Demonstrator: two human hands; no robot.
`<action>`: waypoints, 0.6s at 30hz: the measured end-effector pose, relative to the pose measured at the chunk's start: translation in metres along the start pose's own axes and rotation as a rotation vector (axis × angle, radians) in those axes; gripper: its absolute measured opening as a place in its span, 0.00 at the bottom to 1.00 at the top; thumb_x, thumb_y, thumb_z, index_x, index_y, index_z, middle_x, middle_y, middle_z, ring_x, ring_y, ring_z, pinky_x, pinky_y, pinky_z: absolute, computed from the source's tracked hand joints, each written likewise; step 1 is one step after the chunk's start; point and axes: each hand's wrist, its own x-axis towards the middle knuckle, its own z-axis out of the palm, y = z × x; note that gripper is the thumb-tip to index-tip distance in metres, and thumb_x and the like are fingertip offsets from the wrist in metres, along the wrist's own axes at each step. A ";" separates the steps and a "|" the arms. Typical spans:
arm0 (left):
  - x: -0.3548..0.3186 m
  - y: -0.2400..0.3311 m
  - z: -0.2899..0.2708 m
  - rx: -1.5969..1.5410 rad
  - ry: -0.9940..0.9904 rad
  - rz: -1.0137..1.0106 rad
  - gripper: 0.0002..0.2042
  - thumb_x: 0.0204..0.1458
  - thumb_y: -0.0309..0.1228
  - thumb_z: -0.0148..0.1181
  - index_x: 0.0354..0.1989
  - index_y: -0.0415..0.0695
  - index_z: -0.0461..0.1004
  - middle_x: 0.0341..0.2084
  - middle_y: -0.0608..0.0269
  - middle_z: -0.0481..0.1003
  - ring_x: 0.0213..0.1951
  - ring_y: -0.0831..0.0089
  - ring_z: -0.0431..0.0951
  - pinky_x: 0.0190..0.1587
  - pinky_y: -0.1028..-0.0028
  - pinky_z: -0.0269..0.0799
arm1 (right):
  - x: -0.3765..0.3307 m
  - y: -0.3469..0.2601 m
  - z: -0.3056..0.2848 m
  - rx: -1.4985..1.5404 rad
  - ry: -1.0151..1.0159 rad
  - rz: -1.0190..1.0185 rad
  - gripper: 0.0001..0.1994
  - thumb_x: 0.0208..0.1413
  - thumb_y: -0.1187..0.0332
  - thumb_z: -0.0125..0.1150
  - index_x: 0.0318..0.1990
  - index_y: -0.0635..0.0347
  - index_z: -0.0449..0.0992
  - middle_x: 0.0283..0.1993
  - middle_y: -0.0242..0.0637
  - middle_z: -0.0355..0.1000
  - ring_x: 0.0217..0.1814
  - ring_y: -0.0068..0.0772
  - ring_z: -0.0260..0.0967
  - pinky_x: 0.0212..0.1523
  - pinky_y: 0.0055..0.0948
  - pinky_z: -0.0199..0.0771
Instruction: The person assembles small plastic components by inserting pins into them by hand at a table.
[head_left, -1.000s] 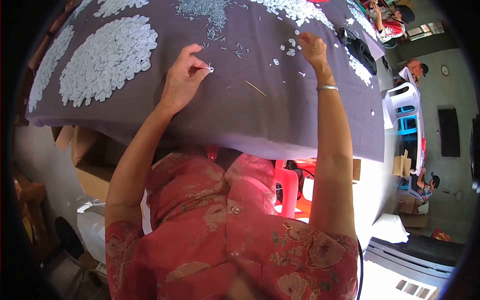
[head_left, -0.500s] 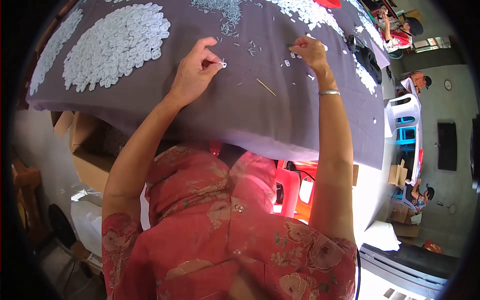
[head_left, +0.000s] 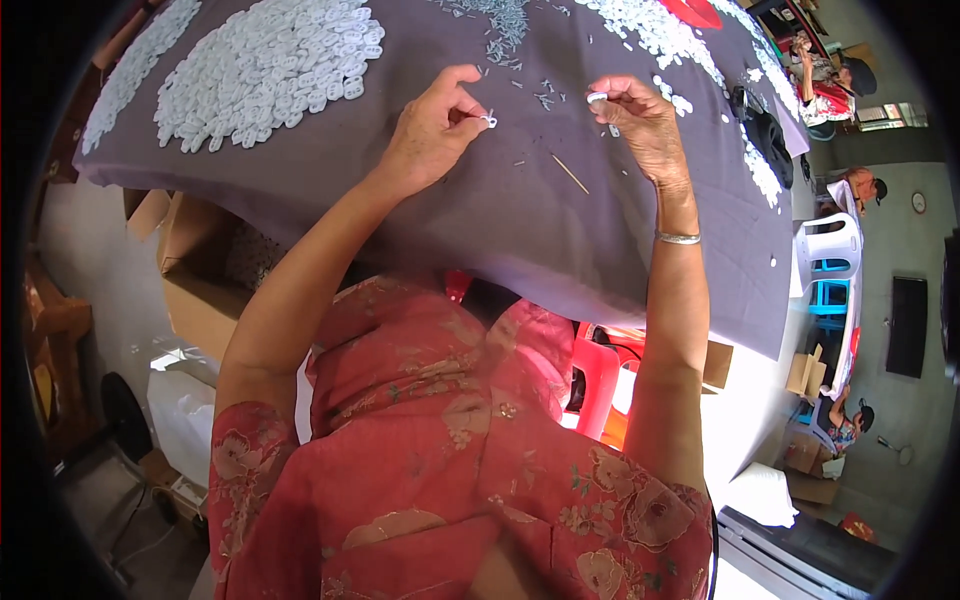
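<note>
My left hand (head_left: 432, 135) is over the table's front part, thumb and finger pinching a small white plastic piece (head_left: 490, 121) with a hole in it. A tiny pin seems to stick out of that piece, too small to make out surely. To the right, my right hand (head_left: 642, 128) pinches another small white plastic piece (head_left: 597, 98), rounded in outline. Between the hands a thin wooden stick (head_left: 571, 173) lies on the cloth. Just beyond it are several loose small grey pins (head_left: 546, 96).
A large heap of white plastic pieces (head_left: 268, 75) covers the table's left. Grey pins (head_left: 508, 30) are piled at the far middle. More white pieces (head_left: 655, 35) lie far right by a red container (head_left: 695, 11). A cardboard box (head_left: 205, 300) stands below the table's left edge.
My right hand has turned and come up with a white plastic piece showing in its fingers. The left hand keeps its pinch on its piece. The whole view has shifted slightly.
</note>
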 end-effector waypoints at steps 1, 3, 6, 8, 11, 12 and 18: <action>0.000 0.000 0.000 0.006 -0.001 0.001 0.21 0.51 0.22 0.58 0.54 0.42 0.63 0.29 0.69 0.73 0.33 0.82 0.71 0.41 0.80 0.69 | -0.001 -0.001 0.001 0.000 -0.018 0.005 0.07 0.54 0.77 0.61 0.41 0.62 0.78 0.37 0.28 0.73 0.35 0.18 0.68 0.38 0.18 0.69; 0.001 -0.002 0.000 0.003 0.010 0.016 0.21 0.50 0.23 0.59 0.54 0.42 0.63 0.29 0.66 0.75 0.32 0.77 0.74 0.40 0.77 0.70 | -0.002 -0.002 0.005 -0.063 -0.003 0.031 0.06 0.54 0.77 0.61 0.40 0.62 0.78 0.36 0.26 0.73 0.35 0.18 0.68 0.38 0.18 0.69; 0.001 -0.002 0.001 0.007 0.013 0.035 0.21 0.50 0.25 0.59 0.53 0.43 0.63 0.30 0.62 0.77 0.31 0.73 0.76 0.39 0.73 0.71 | -0.002 0.002 0.007 -0.293 0.004 0.012 0.06 0.53 0.76 0.61 0.38 0.62 0.79 0.34 0.26 0.73 0.35 0.18 0.68 0.37 0.20 0.69; 0.001 -0.001 0.001 0.016 0.011 0.035 0.21 0.50 0.25 0.59 0.53 0.43 0.63 0.30 0.62 0.77 0.31 0.73 0.76 0.39 0.73 0.71 | -0.003 -0.004 0.012 -0.693 -0.045 -0.126 0.06 0.52 0.76 0.62 0.38 0.62 0.78 0.33 0.31 0.74 0.35 0.23 0.69 0.38 0.22 0.70; 0.000 -0.001 -0.001 0.013 0.015 0.028 0.21 0.50 0.25 0.59 0.53 0.43 0.63 0.30 0.63 0.77 0.31 0.73 0.76 0.39 0.73 0.71 | 0.000 -0.006 0.021 -0.895 -0.069 -0.243 0.05 0.51 0.76 0.63 0.36 0.63 0.77 0.33 0.34 0.74 0.33 0.26 0.71 0.36 0.23 0.71; 0.000 -0.001 -0.001 0.011 0.013 0.024 0.21 0.50 0.25 0.59 0.53 0.43 0.63 0.30 0.63 0.77 0.31 0.73 0.76 0.39 0.73 0.71 | -0.001 -0.004 0.023 -0.895 -0.070 -0.242 0.05 0.51 0.76 0.63 0.36 0.63 0.77 0.33 0.34 0.74 0.33 0.26 0.71 0.36 0.23 0.71; 0.000 -0.001 0.000 0.010 0.010 0.027 0.21 0.50 0.25 0.59 0.53 0.43 0.63 0.29 0.64 0.77 0.32 0.73 0.76 0.39 0.73 0.71 | -0.015 0.015 0.031 -0.663 0.130 -0.120 0.07 0.48 0.74 0.67 0.34 0.63 0.77 0.30 0.34 0.75 0.29 0.26 0.72 0.32 0.25 0.72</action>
